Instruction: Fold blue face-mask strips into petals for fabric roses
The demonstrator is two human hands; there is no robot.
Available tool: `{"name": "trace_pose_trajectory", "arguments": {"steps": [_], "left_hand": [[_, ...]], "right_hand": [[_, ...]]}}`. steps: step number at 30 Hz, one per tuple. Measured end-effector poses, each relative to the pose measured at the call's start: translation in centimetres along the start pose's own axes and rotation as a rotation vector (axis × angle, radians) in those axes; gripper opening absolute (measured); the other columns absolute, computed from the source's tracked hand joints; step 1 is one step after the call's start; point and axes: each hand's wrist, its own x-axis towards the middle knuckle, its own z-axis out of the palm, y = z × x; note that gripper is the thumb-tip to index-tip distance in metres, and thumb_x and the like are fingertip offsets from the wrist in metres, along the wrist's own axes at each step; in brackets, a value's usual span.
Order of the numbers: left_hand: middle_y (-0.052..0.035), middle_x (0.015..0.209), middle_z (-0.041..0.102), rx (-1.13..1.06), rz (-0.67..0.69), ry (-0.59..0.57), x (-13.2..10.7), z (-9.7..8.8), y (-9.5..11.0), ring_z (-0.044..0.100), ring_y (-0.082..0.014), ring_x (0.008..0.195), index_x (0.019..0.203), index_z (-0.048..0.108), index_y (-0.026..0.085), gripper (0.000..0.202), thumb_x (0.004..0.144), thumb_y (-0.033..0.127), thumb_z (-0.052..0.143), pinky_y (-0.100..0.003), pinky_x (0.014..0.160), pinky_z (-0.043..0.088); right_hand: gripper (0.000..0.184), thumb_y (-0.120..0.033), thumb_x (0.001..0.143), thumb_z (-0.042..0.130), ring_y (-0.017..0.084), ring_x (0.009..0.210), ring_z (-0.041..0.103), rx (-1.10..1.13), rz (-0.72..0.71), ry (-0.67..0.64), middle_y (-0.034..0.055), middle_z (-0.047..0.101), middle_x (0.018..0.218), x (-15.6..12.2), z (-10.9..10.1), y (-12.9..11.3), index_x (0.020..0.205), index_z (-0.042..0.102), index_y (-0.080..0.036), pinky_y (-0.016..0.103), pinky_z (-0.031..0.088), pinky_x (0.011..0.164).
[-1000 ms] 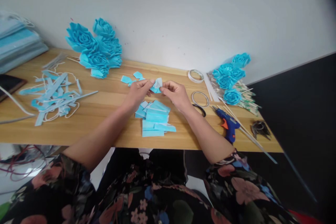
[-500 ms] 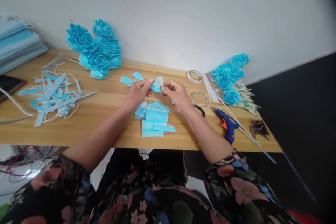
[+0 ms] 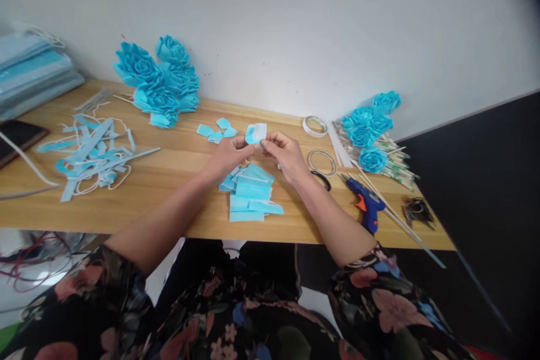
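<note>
Between my two hands is a small piece of blue-and-white mask fabric (image 3: 255, 133), partly folded over. My left hand (image 3: 231, 154) pinches its lower left edge with thumb and fingers closed. At its lower right corner, my right hand (image 3: 284, 153) grips it between thumb and forefinger. Several small cut blue petals (image 3: 205, 130) lie on the wooden table just beyond my left hand. Below both hands rests a loose pile of cut blue fabric pieces (image 3: 252, 185).
Blue fabric roses stand in a bunch (image 3: 162, 81) at the back left and a smaller bunch (image 3: 366, 126) at right. Fabric scraps (image 3: 93, 152) and a mask stack (image 3: 36, 76) lie left. A blue glue gun (image 3: 366, 201), sticks, tape rolls (image 3: 315, 126) and black scissor handles (image 3: 321, 180) are right.
The fabric piece has turned, its fold now lying differently. My left hand has shifted right and lower along the piece, closer to my right hand. The view has moved slightly.
</note>
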Motion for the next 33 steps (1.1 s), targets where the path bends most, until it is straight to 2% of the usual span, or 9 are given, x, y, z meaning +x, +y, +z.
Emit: {"name": "trace_pose_trajectory", "arguments": {"steps": [3, 6, 10, 13, 17, 23, 28, 33], "left_hand": [[0.0008, 0.059, 0.060, -0.012, -0.001, 0.001, 0.0, 0.0, -0.2, 0.051, -0.0093, 0.051, 0.069, 0.063, 0.017, 0.017, 0.074, 0.032, 0.069, -0.023, 0.050, 0.040], [0.0013, 0.057, 0.058, 0.031, 0.024, -0.051, 0.0, 0.0, -0.2, 0.050, -0.0100, 0.052, 0.066, 0.060, 0.017, 0.018, 0.075, 0.032, 0.066, -0.024, 0.052, 0.040], [0.0042, 0.053, 0.048, 0.214, 0.123, -0.133, -0.3, 0.0, -0.1, 0.042, -0.0094, 0.052, 0.061, 0.058, 0.018, 0.020, 0.075, 0.031, 0.063, -0.024, 0.051, 0.030], [0.0053, 0.053, 0.043, 0.300, 0.167, -0.148, -0.5, 0.2, 0.0, 0.037, -0.0087, 0.052, 0.057, 0.055, 0.018, 0.021, 0.074, 0.027, 0.064, -0.025, 0.051, 0.025], [0.0044, 0.055, 0.050, 0.188, 0.134, -0.121, -0.5, 0.2, 0.5, 0.042, -0.0088, 0.052, 0.064, 0.059, 0.018, 0.018, 0.076, 0.029, 0.064, -0.024, 0.051, 0.030], [-0.0020, 0.069, 0.070, 0.004, -0.009, -0.086, -0.4, -0.2, 0.8, 0.060, -0.0101, 0.056, 0.080, 0.066, 0.015, 0.016, 0.080, 0.031, 0.065, -0.023, 0.058, 0.046], [-0.0040, 0.072, 0.073, -0.074, -0.028, -0.090, -0.4, -0.2, 0.5, 0.064, -0.0109, 0.059, 0.085, 0.069, 0.013, 0.016, 0.081, 0.029, 0.066, -0.023, 0.062, 0.051], [-0.0039, 0.071, 0.073, -0.137, -0.038, -0.084, -0.4, -0.1, 0.6, 0.066, -0.0127, 0.063, 0.087, 0.071, 0.013, 0.014, 0.083, 0.025, 0.065, -0.024, 0.063, 0.054]], "right_hand": [[0.028, -0.046, 0.072, 0.073, 0.013, 0.072, 0.059, -0.016, -0.022, -0.041, -0.0010, 0.064, 0.078, -0.1, 0.0, -0.1, 0.082, 0.064, -0.021, 0.029, 0.051, 0.074], [0.029, -0.043, 0.073, 0.074, 0.014, 0.081, 0.061, -0.032, -0.078, -0.100, -0.0001, 0.068, 0.087, -0.2, -0.1, -0.3, 0.091, 0.066, -0.021, 0.029, 0.050, 0.080], [0.036, -0.042, 0.071, 0.076, 0.014, 0.076, 0.059, -0.099, -0.090, -0.102, -0.0014, 0.068, 0.085, -0.3, -0.2, -0.6, 0.099, 0.068, -0.021, 0.027, 0.049, 0.072], [0.027, -0.040, 0.074, 0.073, 0.013, 0.072, 0.057, -0.140, -0.116, -0.035, -0.0013, 0.068, 0.082, -0.3, -0.3, -0.5, 0.092, 0.070, -0.021, 0.026, 0.047, 0.069], [0.018, -0.035, 0.078, 0.071, 0.012, 0.074, 0.059, -0.086, -0.200, 0.026, -0.0014, 0.068, 0.083, 0.0, -0.6, -0.2, 0.088, 0.069, -0.020, 0.026, 0.047, 0.071], [0.018, -0.034, 0.079, 0.071, 0.011, 0.075, 0.060, -0.109, -0.297, 0.105, -0.0027, 0.066, 0.083, 0.5, -0.8, 0.6, 0.092, 0.067, -0.021, 0.025, 0.049, 0.071], [0.009, -0.028, 0.082, 0.066, 0.015, 0.085, 0.065, -0.263, -0.372, 0.132, -0.0005, 0.071, 0.090, 0.2, -0.8, 0.3, 0.089, 0.069, -0.022, 0.028, 0.052, 0.076], [0.013, -0.020, 0.082, 0.061, 0.017, 0.099, 0.068, -0.329, -0.420, 0.081, 0.0016, 0.074, 0.102, -0.1, -0.7, -0.2, 0.090, 0.071, -0.023, 0.029, 0.052, 0.079]]}}
